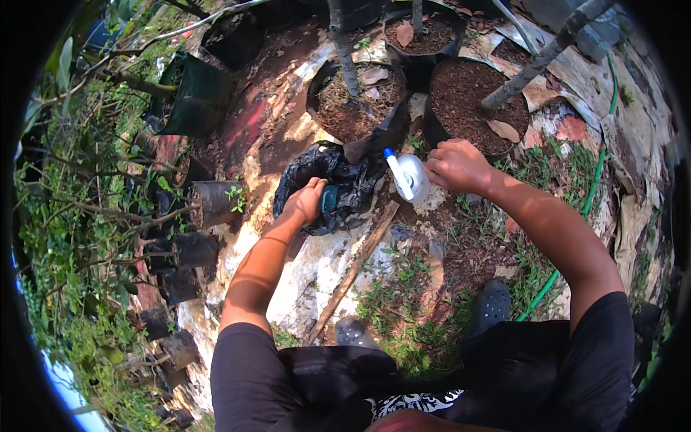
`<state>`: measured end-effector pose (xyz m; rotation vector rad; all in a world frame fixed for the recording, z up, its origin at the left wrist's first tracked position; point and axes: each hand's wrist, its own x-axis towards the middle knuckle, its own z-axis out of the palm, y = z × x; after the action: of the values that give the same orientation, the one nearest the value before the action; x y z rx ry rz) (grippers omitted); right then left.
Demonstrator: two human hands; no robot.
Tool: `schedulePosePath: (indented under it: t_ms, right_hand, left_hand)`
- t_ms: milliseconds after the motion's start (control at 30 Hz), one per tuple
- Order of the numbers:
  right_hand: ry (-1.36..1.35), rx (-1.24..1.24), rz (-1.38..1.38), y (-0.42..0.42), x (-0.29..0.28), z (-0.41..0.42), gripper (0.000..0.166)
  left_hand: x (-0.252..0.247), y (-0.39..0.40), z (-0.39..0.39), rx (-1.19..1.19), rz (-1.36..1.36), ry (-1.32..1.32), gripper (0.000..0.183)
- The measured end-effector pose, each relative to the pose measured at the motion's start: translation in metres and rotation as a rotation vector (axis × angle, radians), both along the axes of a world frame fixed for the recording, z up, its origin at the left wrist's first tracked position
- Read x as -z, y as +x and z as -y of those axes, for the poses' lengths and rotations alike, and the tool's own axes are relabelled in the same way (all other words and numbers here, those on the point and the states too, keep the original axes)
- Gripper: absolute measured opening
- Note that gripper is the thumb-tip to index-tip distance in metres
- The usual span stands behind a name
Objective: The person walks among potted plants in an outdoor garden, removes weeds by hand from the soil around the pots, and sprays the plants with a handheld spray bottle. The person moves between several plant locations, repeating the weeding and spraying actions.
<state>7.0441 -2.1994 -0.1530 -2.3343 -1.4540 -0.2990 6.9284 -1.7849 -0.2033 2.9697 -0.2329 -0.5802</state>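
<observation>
My left hand (pixel 306 202) reaches into the mouth of a crumpled black plastic bag (pixel 289 175) on the ground. Its fingers lie together against a dark teal object (pixel 329 198) inside the bag; the thumb is hidden, so I cannot tell how firmly it grips. To the right of the bag is a translucent white bottle (pixel 418 171) with a white spout (pixel 398 171) and a blue tip. Curled fingers of my right hand (pixel 459 164) meet the bottle's right side. Whether they hold it is unclear.
Large black grow bags of soil (pixel 356 108) (pixel 467 94) with young trunks stand ahead. A wooden stick (pixel 353 272) lies between the bag and my feet. A green hose (pixel 588 200) runs along the right. Smaller potted plants (pixel 216 202) line the left, some tipped sideways.
</observation>
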Motion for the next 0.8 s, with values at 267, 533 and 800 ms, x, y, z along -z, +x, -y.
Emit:
schedulePosePath:
  t_ms: [267,533,800]
  right_hand:
    - [-0.145,-0.031,-0.070,0.005,-0.006,0.037,0.026]
    - [-0.209,-0.068,0.052,0.007,-0.038,0.020,0.024]
    - [-0.221,0.037,0.013,-0.032,-0.040,0.076,0.023]
  left_hand:
    - [0.038,0.002,0.009,0.069,0.106,-0.114,0.048]
    - [0.050,-0.005,0.001,-0.012,0.183,-0.083,0.031]
    - [0.058,0.015,0.000,-0.052,0.202,-0.074,0.012]
